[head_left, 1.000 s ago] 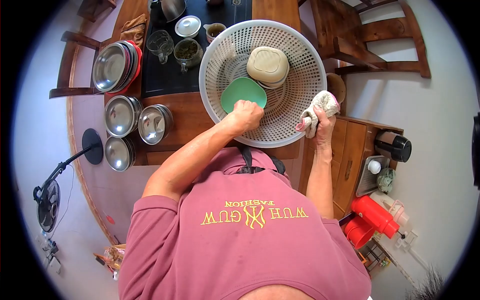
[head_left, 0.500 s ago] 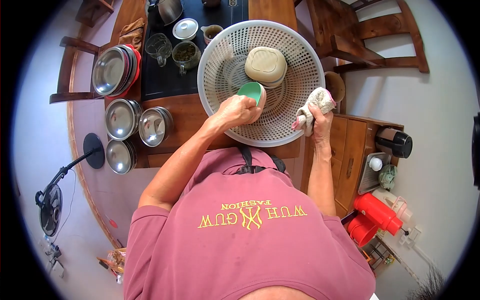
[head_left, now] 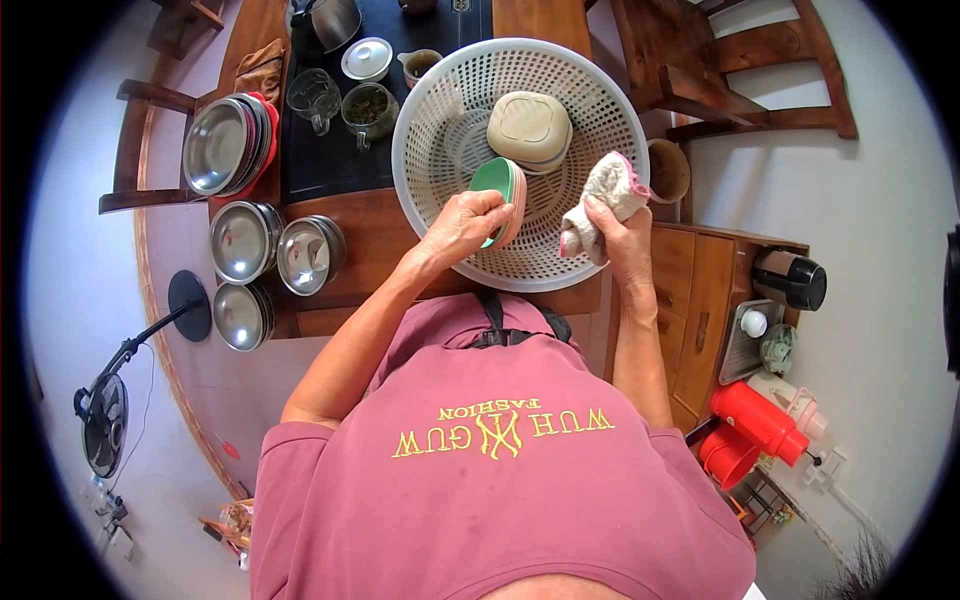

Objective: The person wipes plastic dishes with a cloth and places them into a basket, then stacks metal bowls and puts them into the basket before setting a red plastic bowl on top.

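My left hand [head_left: 463,230] is closed on the near rim of a green bowl [head_left: 491,177], which stands on its side against several pink bowls [head_left: 517,200] in the white perforated plastic basket [head_left: 420,130]. Whether it grips only the green bowl or the pink ones too, I cannot tell. A crumpled whitish cloth with pink edging [head_left: 610,190] is bunched in my right hand [head_left: 625,245], held over the basket's right side. Beyond the bowls, upside-down cream dishes [head_left: 528,128] lie stacked in the basket.
Stacks of steel bowls [head_left: 240,243] stand on the wooden table at the left, with steel plates [head_left: 217,147] behind them. A black tea tray [head_left: 335,168] carries a glass cup [head_left: 313,95], a glass teapot [head_left: 367,108] and a white lidded bowl [head_left: 367,60]. A wooden cabinet [head_left: 680,325] is at right.
My right hand has brought the cloth left and farther over the basket. The green and pink bowls have tipped more upright on edge in my left hand, shifting slightly.
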The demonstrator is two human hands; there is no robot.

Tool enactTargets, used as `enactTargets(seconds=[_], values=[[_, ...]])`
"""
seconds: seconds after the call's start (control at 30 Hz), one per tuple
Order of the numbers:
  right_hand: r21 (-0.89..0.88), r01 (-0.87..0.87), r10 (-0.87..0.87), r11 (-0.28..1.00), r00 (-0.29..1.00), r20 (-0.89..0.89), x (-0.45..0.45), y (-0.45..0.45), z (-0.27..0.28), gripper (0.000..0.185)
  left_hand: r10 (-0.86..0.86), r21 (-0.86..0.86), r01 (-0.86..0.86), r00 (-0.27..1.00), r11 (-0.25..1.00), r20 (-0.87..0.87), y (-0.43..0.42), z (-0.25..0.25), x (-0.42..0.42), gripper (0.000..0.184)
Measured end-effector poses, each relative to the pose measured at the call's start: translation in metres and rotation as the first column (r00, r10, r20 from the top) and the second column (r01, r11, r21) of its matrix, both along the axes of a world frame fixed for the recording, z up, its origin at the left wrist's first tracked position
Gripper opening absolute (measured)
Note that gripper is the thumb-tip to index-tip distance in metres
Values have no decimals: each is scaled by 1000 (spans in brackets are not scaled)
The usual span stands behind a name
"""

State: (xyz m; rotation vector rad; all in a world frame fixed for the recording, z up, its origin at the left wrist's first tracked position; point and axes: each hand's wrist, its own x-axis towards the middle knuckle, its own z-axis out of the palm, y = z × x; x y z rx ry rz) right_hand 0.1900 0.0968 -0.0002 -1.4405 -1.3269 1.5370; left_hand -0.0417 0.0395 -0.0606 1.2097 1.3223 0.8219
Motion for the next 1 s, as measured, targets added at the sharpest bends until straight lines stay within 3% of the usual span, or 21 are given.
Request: enactTargets(seconds=[0.17, 0.27, 0.33, 0.4, 0.53, 0.63, 0.7, 0.8, 0.9, 1.0], values=[[36, -92, 90, 995, 994, 56, -15, 1, 9, 20, 48, -13, -48, 999, 999, 6, -6, 9, 2, 28], [172, -137, 123, 976, 988, 90, -17, 0, 5, 17, 106, -68, -97, 985, 993, 136, -8, 6, 4, 27], [101, -115, 113, 988, 993, 28, -20, -2, 13, 17, 216, -148, -177, 925, 973, 311, -10, 9, 5, 25], [31, -94, 95, 995, 995, -35, -24, -6, 20, 18, 226, -160, -178, 905, 971, 360, -13, 21, 6, 24], [214, -173, 195, 962, 977, -86, -49, -14, 22, 48, 143, -170, -63, 848, 983, 511, -14, 41, 10, 25], [394, -312, 214, 865, 938, 274, -63, -16, 30, 43, 102, -99, -56, 820, 993, 563, -16, 55, 16, 24], [199, -199, 198, 960, 980, 24, -66, -6, 24, 38, 139, -203, 3, 718, 979, 682, -21, 60, 7, 23], [33, -125, 126, 992, 991, -49, -60, 9, 24, 26, 155, -206, -12, 701, 979, 696, -25, 64, 2, 24], [-11, -76, 74, 997, 992, -100, -50, 19, 5, 25, 177, -214, -28, 674, 976, 718, -32, 69, -4, 25], [-150, 7, -52, 989, 953, -299, -44, 19, -8, 23, 184, -215, -20, 596, 976, 781, -36, 71, -13, 22]])
